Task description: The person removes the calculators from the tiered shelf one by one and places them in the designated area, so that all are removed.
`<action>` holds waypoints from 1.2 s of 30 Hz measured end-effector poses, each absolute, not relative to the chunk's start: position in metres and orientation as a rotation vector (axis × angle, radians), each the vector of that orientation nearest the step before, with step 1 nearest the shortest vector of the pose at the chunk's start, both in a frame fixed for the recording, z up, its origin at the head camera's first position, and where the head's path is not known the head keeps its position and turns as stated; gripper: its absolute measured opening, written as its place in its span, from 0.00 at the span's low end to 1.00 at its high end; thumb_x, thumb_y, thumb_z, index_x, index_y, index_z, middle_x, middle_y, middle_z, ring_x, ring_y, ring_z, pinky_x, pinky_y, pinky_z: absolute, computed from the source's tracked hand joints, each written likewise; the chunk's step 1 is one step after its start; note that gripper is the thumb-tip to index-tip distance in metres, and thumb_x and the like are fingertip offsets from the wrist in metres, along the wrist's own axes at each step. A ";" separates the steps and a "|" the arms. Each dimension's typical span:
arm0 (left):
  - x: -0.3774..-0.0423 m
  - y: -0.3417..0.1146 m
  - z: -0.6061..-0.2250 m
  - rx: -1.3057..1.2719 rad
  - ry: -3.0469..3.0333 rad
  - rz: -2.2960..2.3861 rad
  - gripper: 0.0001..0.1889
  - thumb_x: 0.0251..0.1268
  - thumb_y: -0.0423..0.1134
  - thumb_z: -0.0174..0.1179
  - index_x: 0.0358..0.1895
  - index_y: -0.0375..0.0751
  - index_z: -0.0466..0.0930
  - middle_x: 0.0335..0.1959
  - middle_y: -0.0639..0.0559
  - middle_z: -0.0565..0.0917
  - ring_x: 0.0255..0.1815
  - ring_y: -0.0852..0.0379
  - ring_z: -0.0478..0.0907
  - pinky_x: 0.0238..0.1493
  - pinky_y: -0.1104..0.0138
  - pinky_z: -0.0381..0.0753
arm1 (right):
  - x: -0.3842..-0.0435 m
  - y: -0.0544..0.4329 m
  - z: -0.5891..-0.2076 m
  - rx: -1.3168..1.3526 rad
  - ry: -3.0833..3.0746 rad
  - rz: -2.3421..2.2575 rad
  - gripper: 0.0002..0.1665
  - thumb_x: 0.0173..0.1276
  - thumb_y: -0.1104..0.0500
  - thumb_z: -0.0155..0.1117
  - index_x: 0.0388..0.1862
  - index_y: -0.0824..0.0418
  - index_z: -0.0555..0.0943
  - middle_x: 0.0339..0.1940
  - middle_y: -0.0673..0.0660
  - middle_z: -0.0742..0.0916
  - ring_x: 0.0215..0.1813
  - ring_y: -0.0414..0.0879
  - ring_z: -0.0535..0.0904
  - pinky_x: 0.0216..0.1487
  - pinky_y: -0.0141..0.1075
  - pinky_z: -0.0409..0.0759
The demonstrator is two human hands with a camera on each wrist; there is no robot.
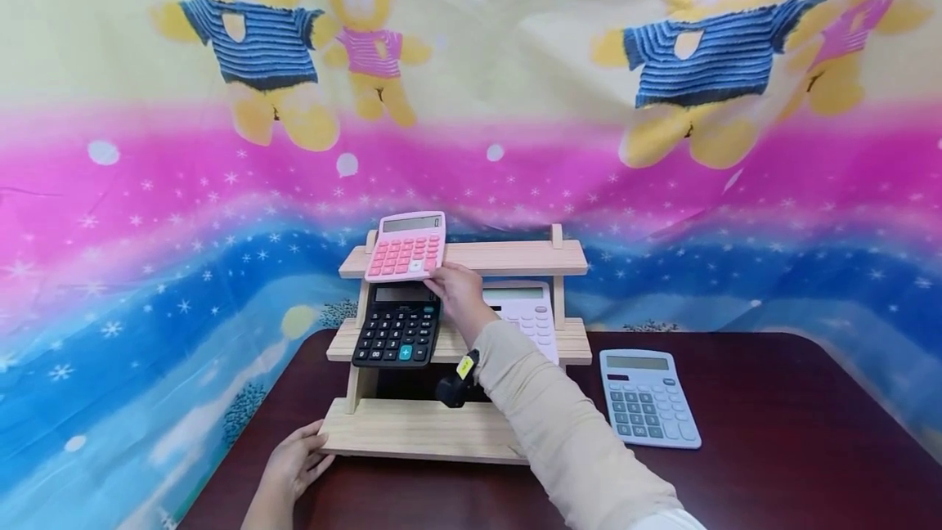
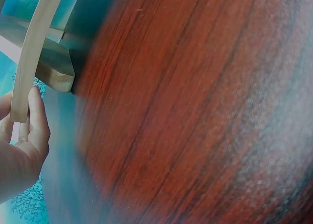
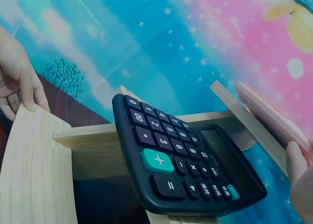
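My right hand holds a pink calculator by its lower right corner, at the left end of the top tier of a wooden stepped rack. In the right wrist view its thumb lies against the calculator's edge. A black calculator leans on the middle tier just below. Beside it, partly behind my right arm, leans a white calculator. My left hand pinches the left end of the rack's bottom board; the left wrist view shows the board between thumb and fingers.
A light blue calculator lies on the dark red-brown table, right of the rack. Behind the table hangs a cloth printed with teddy bears and snowflakes. A black wrist camera sits on my right wrist.
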State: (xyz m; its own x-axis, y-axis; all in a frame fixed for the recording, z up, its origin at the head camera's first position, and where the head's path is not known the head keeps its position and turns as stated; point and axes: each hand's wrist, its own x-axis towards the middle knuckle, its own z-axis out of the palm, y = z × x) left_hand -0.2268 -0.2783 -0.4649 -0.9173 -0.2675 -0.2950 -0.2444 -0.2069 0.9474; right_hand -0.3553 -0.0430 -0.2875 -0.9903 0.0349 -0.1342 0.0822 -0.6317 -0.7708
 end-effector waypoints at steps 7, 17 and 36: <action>-0.223 -0.277 -0.467 0.663 -1.970 -2.341 0.31 0.56 0.28 0.53 0.62 0.24 0.51 0.37 0.40 0.77 0.30 0.58 0.76 0.35 0.62 0.77 | -0.349 -0.032 -0.295 0.191 1.279 -2.790 0.20 0.53 0.80 0.50 0.47 0.78 0.70 0.45 0.71 0.76 0.42 0.53 0.77 0.38 0.33 0.77; -0.226 -0.273 -0.469 0.636 -1.982 -2.340 0.30 0.58 0.29 0.52 0.62 0.24 0.51 0.42 0.33 0.74 0.32 0.58 0.75 0.35 0.62 0.77 | -0.329 -0.007 -0.294 0.136 1.190 -2.833 0.21 0.53 0.80 0.50 0.49 0.78 0.68 0.47 0.71 0.74 0.47 0.57 0.74 0.40 0.34 0.76; -0.226 -0.276 -0.465 0.599 -1.928 -2.375 0.31 0.56 0.28 0.54 0.62 0.24 0.51 0.34 0.47 0.76 0.30 0.59 0.75 0.34 0.65 0.76 | -0.275 0.023 -0.282 0.001 1.063 -2.845 0.26 0.57 0.79 0.47 0.57 0.77 0.60 0.54 0.70 0.69 0.52 0.54 0.69 0.44 0.32 0.74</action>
